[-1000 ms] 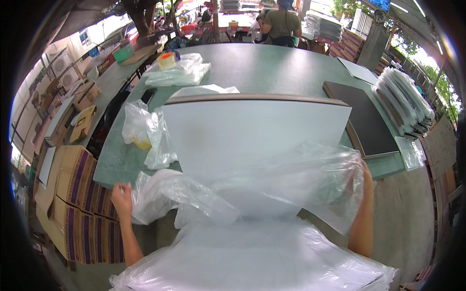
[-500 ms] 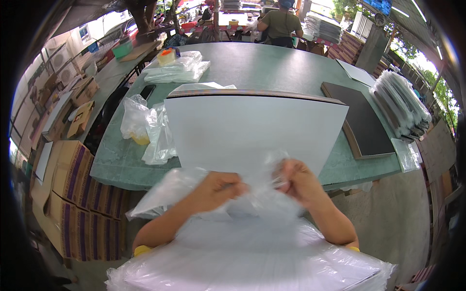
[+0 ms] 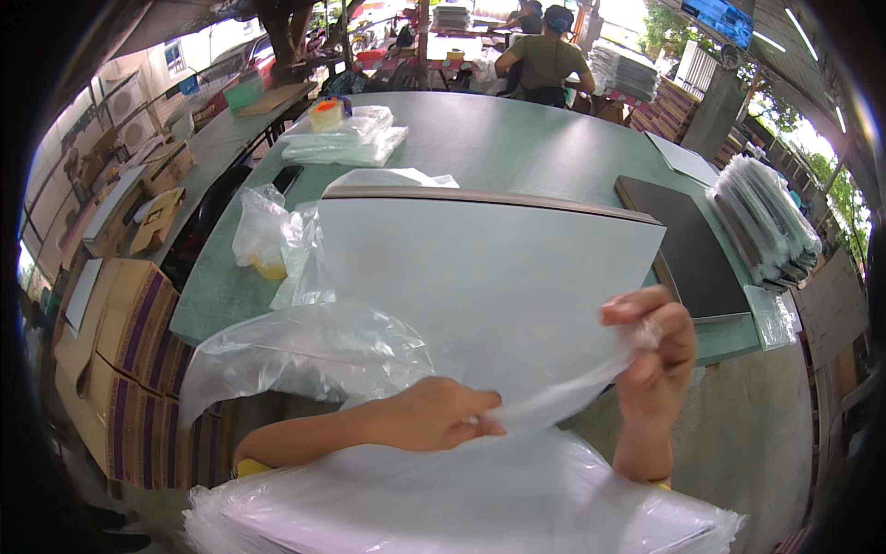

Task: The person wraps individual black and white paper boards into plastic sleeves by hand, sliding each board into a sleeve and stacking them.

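A clear plastic bag (image 3: 305, 355) is stretched between my hands and billows out to the left. My left hand (image 3: 438, 414) pinches its edge low in the middle, just above a stack of plastic-wrapped white sheets (image 3: 443, 499) close to my body. Raised to the right, my right hand (image 3: 653, 369) is closed on another part of the bag's edge, fingers slightly blurred. Beyond both hands, a stack of white-topped boards (image 3: 489, 258) lies at the near side of the green table (image 3: 517, 138).
Dark boards (image 3: 683, 245) and bagged bundles (image 3: 766, 217) occupy the table's right side. Crumpled plastic (image 3: 263, 231), a phone (image 3: 288, 177) and tape (image 3: 328, 113) on folded bags (image 3: 346, 143) are at left. Cartons (image 3: 120, 369) stand left; a person (image 3: 549, 69) sits beyond.
My right hand has moved up and right, drawing the bag's edge out. My left hand has shifted slightly right and down, and the bag has spread and puffed out on the left.
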Tool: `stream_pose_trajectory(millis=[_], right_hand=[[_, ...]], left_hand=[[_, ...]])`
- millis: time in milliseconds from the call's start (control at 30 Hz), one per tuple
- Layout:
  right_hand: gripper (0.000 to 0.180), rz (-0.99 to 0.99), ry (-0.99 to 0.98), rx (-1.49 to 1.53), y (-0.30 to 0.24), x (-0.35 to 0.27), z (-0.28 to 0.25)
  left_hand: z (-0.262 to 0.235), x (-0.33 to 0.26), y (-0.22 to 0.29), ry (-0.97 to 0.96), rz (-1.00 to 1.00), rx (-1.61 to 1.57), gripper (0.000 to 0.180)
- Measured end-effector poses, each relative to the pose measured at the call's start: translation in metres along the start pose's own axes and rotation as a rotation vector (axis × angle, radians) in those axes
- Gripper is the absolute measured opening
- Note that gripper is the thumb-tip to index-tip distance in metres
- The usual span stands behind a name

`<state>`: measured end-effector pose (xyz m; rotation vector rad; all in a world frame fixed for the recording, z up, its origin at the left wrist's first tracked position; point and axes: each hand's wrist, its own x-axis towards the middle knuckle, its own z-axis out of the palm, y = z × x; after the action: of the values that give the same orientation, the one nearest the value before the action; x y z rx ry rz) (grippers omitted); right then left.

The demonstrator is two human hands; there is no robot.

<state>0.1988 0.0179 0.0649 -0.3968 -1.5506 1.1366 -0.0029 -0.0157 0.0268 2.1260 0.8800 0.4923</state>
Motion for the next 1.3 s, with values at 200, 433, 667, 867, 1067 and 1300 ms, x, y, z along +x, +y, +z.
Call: stream_pose_trajectory(millis=[200, 433, 667, 867, 1067, 1300], right_hand=[[0.032, 0.492, -0.076, 0.021, 0.051, -0.015, -0.036], [0.023, 0.764, -1.397, -0.202, 0.041, -0.023, 0.006], [0.023, 0.618, -1.126, 0.327, 0.049, -0.040, -0.039], [0.012, 0.403, -0.981, -0.480, 0.009, -0.010, -0.070], [0.029, 0.305, -1.408, -0.611, 0.002, -0.027, -0.029], [0.042, 0.751, -0.788, -0.768, -0.035, 0.014, -0.065]], left_hand=[[-0.008, -0.001, -0.006, 0.310, 0.008, -0.253, 0.013], [-0.030, -0.011, 0.002, 0.192, 0.034, -0.910, 0.018], [-0.055, -0.026, -0.029, -0.001, 0.170, -1.069, 0.014], [-0.037, -0.045, 0.014, -0.680, -0.085, 0.260, 0.009], [-0.055, -0.035, -0.003, -0.067, -0.114, 1.017, 0.008], [-0.011, -0.048, 0.009, -0.234, 0.335, 0.563, 0.009]])
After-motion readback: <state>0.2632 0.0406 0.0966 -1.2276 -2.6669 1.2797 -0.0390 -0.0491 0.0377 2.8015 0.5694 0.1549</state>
